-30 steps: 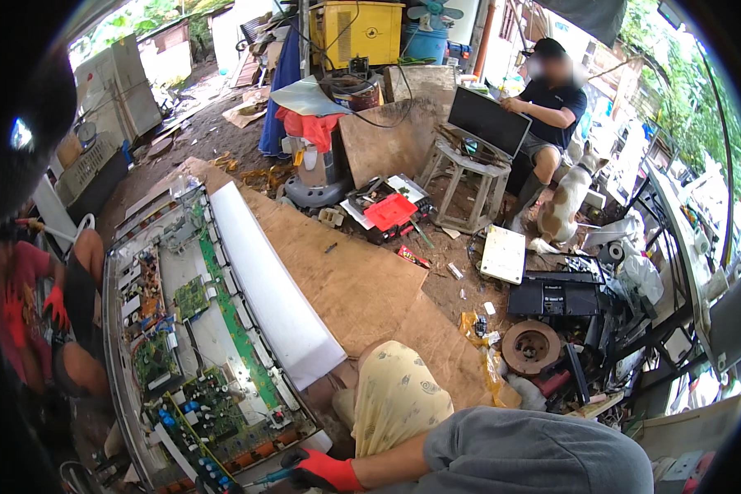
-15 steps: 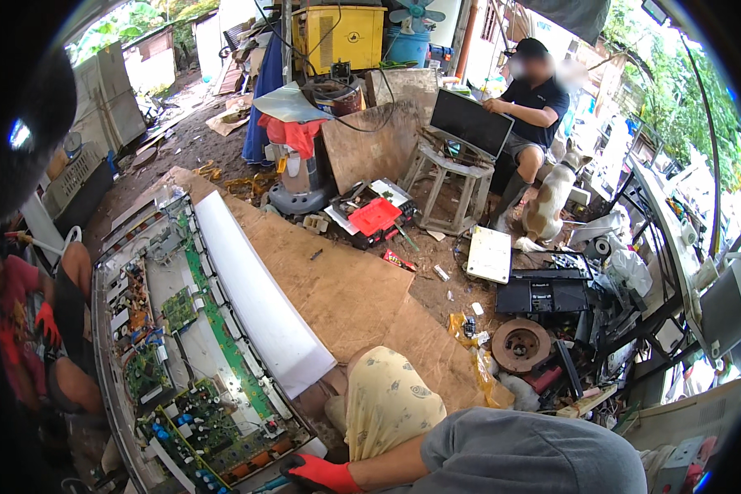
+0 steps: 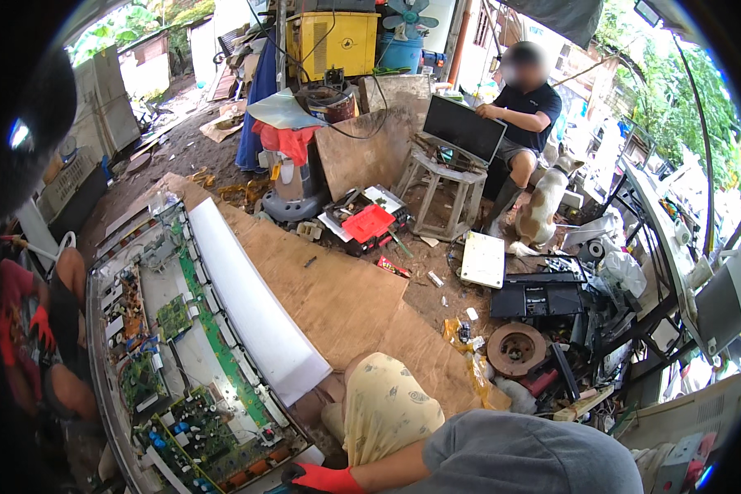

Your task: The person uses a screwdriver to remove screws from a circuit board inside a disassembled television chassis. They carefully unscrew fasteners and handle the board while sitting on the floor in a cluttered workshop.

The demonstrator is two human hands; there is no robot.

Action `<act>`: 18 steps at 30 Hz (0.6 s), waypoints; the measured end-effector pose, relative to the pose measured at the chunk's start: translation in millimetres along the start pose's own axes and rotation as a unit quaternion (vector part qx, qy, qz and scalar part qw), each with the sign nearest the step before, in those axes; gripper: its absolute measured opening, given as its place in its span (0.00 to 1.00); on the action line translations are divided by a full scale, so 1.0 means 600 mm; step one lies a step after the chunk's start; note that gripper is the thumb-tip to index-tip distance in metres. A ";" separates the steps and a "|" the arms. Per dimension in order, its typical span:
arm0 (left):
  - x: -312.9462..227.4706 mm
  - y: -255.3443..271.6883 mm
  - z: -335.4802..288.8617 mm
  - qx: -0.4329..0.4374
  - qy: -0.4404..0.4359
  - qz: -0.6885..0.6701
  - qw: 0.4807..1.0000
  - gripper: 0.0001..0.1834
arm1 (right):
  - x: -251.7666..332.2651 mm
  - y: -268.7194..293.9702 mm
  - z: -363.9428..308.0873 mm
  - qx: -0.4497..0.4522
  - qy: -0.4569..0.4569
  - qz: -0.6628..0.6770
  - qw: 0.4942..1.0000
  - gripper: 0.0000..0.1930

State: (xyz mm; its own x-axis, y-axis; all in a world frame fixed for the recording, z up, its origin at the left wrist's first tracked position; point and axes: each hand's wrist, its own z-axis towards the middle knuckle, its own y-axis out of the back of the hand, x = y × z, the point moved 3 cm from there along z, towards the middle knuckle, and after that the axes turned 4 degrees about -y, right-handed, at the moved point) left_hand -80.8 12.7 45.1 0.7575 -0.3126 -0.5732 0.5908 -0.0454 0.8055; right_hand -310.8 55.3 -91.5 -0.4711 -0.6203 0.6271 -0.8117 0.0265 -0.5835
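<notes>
An opened flat chassis (image 3: 160, 286) full of circuit boards takes up the lower left of the frame, lying slanted with its near end toward the lower edge. Next to it, a brown wooden sheet (image 3: 329, 305) stretches across the middle. A long white panel (image 3: 251, 305) lies along the chassis's right side, over the sheet's edge. In the upper right a seated co-worker (image 3: 523, 115) has both hands at the top edge of a black screen (image 3: 463, 130), which leans on a worn stool (image 3: 449, 174); a white and tan dog (image 3: 542, 210) sits just beside. At the left edge, partly in shadow, another person wears red gloves (image 3: 41, 327). Right of centre lie a dark plastic housing (image 3: 552, 296), a pale shell (image 3: 481, 259) and a rusty disc (image 3: 502, 356). At the bottom, left of centre, the right hand (image 3: 323, 477), in a red and dark glove, is curled around a teal tool (image 3: 277, 488), mostly cut off, near the chassis's lower corner. The left hand is out of frame, so its state cannot be told.
</notes>
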 end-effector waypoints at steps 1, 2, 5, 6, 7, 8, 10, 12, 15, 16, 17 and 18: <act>0.000 0.001 0.002 0.012 0.000 -0.004 1.000 0.11 | -0.009 0.004 0.009 0.005 0.024 -0.001 1.000 0.20; 0.002 0.001 0.003 0.017 0.012 -0.015 1.000 0.11 | -0.018 0.007 0.017 0.008 0.046 0.000 0.999 0.20; 0.014 -0.003 0.002 0.036 0.062 -0.036 0.997 0.11 | -0.031 0.011 0.034 0.017 0.079 0.000 0.997 0.20; 0.018 -0.005 0.001 0.042 0.085 -0.035 0.995 0.11 | -0.031 0.012 0.035 0.018 0.080 -0.001 0.997 0.20; 0.022 -0.008 0.000 0.049 0.109 -0.034 0.992 0.11 | -0.028 0.013 0.036 0.018 0.076 0.000 0.997 0.20; 0.018 -0.006 0.000 0.024 0.063 -0.013 0.998 0.11 | -0.025 0.013 0.035 0.015 0.064 0.003 0.998 0.20; 0.006 -0.005 0.000 -0.031 -0.029 0.028 0.999 0.11 | -0.018 0.013 0.030 0.003 0.007 0.006 1.000 0.20; 0.002 -0.006 0.000 -0.043 -0.007 -0.007 0.999 0.11 | -0.018 0.017 0.017 -0.006 -0.065 -0.041 0.997 0.16; -0.009 -0.002 0.001 -0.043 -0.020 0.012 0.999 0.10 | -0.013 0.015 0.014 -0.045 -0.019 -0.084 0.995 0.11; -0.012 -0.001 0.001 -0.041 -0.032 0.031 0.998 0.10 | -0.011 0.013 0.016 -0.061 0.021 -0.094 0.993 0.10; -0.012 0.000 0.002 -0.032 -0.021 0.036 0.999 0.10 | -0.010 0.008 0.021 -0.031 0.061 -0.074 0.995 0.10; -0.010 0.000 0.003 -0.024 -0.010 0.041 0.999 0.10 | -0.008 0.005 0.027 -0.001 0.100 -0.055 0.993 0.11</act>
State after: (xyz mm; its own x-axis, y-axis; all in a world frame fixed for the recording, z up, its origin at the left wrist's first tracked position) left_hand -86.0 12.6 49.1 0.7992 -0.3314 -0.5014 0.5391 0.0264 0.8418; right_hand -305.3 45.7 -104.7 -0.4386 -0.4511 0.7773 -0.8627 -0.0311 -0.5048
